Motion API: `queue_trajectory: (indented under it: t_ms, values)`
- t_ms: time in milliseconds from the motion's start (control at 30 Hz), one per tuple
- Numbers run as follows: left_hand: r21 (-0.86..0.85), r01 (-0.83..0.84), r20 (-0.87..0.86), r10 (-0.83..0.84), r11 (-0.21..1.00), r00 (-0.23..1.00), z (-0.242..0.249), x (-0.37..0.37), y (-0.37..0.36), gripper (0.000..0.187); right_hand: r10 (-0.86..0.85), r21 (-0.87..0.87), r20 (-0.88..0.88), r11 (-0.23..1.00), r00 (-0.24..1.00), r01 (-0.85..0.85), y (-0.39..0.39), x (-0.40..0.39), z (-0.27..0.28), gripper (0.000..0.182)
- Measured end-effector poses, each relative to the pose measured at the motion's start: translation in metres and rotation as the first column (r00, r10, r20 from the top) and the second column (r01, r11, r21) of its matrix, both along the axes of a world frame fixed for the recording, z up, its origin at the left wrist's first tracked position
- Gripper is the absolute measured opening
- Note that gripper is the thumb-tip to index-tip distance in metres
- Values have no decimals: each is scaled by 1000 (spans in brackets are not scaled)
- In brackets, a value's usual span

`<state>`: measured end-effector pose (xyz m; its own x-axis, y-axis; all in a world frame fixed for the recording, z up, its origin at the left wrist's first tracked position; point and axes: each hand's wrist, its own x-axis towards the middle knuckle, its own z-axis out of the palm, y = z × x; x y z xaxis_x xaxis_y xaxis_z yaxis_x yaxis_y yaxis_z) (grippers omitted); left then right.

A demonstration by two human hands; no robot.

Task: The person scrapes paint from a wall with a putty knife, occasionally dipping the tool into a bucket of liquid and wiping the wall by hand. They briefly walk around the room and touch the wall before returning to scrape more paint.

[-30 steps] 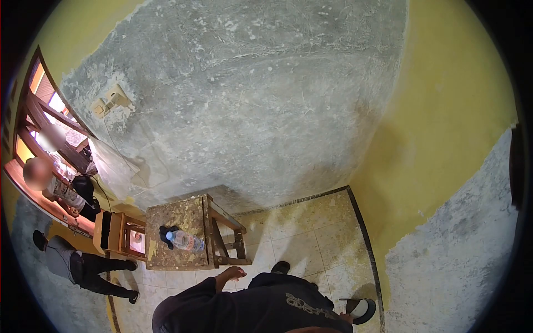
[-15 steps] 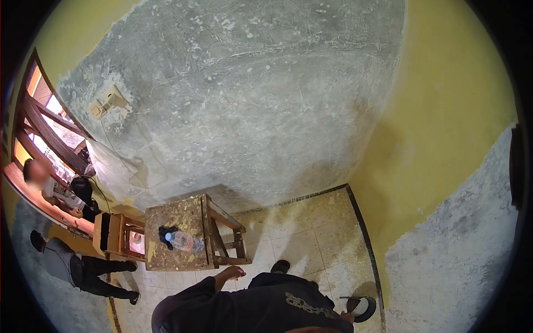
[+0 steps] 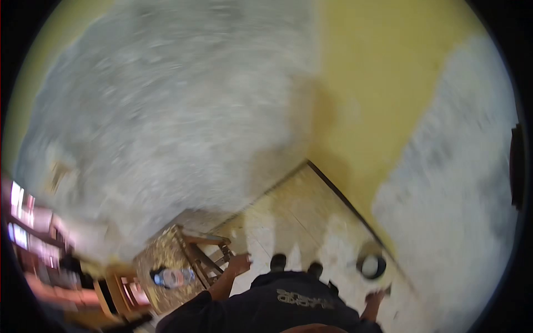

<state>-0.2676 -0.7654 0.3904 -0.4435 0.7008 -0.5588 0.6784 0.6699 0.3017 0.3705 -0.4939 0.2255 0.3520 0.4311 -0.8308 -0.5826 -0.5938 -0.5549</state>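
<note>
My left hand is raised beside the legs of the paint-spattered wooden table; its fingers are blurred. At the lower right, my right hand is closed round a small flat tool, whose details are smeared. Beyond that hand, apart from it, a round black container with pale contents is near the wall. A clear bottle lies on the table with a dark item beside it.
A smaller wooden piece of furniture stands left of the table. The walls are patched grey and yellow, meeting at a corner above the tiled floor with dark edging. A window opening is at far left.
The view has turned and blurred. My right hand is now farther from my body and apart from the black container. My left hand reaches farther forward; the people at left are no longer distinct.
</note>
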Motion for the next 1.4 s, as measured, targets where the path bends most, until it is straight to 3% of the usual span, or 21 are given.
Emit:
queue_trajectory:
  t_ms: [67, 233, 267, 333, 367, 400, 433, 467, 533, 567, 633, 667, 733, 833, 933, 1067, 1100, 1200, 1267, 1300, 1400]
  values:
    - [182, 182, 5, -186, 966, 983, -63, -31, 37, 44, -100, 91, 25, 991, 995, 97, -5, -28, 46, 41]
    - [123, 507, 214, -522, 853, 826, 4, -14, 195, 65, -76, 191, 70, 980, 995, 62, -24, -70, 162, 43]
    - [334, 477, 504, -582, 813, 638, 1, -9, 219, 72, -120, 228, 89, 969, 989, 97, -35, -78, 192, 39]
    - [12, 253, 984, -57, 967, 171, 50, 17, 273, 70, -195, 240, 124, 957, 973, 161, -73, -81, 218, 35]
    - [-98, 275, 888, -40, 957, 459, 52, 35, 294, 69, -123, 180, 280, 981, 952, 74, -95, -77, 221, 34]
    - [-52, 675, 349, -620, 736, 703, 60, 53, 300, 66, -30, 98, 417, 995, 908, -13, -111, -75, 221, 33]
    - [-302, 866, -329, -896, 399, 298, 68, 68, 301, 64, -44, 80, 416, 997, 908, 11, -131, -67, 216, 33]
    - [-315, 870, -316, -906, 379, 281, 64, 70, 302, 64, -97, 34, 289, 995, 952, 91, -158, -57, 207, 34]
    - [397, 786, 255, -879, 474, 402, 43, 74, 309, 62, -284, 45, 72, 958, 956, 282, -213, -37, 172, 34]
    - [384, 797, 264, -882, 467, 390, 23, 78, 307, 62, -381, 32, 67, 925, 922, 380, -232, -33, 155, 38]
    - [-22, 205, 847, -91, 978, 523, -13, 83, 297, 63, -391, -74, 122, 913, 912, 401, -267, -31, 127, 43]
    - [6, 534, 434, -483, 845, 760, -11, 78, 286, 65, -416, -127, 138, 892, 899, 433, -278, -34, 118, 47]
    - [-356, 821, -88, -891, 445, 445, -8, 69, 255, 64, -440, -210, 166, 859, 883, 468, -304, -34, 82, 56]
    - [-395, 688, 203, -673, 609, 711, -68, 22, 213, 68, -549, -276, 172, 770, 818, 575, -306, -26, 65, 27]
    - [-321, 480, 424, -330, 816, 843, -35, 25, 208, 63, -517, -291, 77, 806, 852, 515, -274, -2, 63, 13]
    - [94, 644, 73, -650, 760, 756, -5, 110, 295, 54, -805, -144, 48, 580, 591, 802, -173, 55, 36, 35]
    - [203, 576, 233, -610, 792, 757, 34, 163, 321, 51, -810, -96, -25, 585, 585, 806, -141, 69, 21, 45]
    - [441, 562, 507, -710, 700, 488, 61, 298, 365, 47, -838, 19, -100, 537, 536, 843, -21, 80, 8, 22]
    - [310, 571, 803, -531, 760, 272, 83, 378, 366, 53, -863, 31, -129, 488, 488, 872, 52, 72, 19, 17]
    - [229, 667, 811, -518, 709, 272, 111, 411, 366, 54, -865, 32, -165, 475, 473, 879, 82, 65, 25, 15]
    - [659, 577, 592, -806, 482, -2, 116, 451, 356, 48, -858, 21, -238, 464, 455, 886, 161, 34, 50, 15]
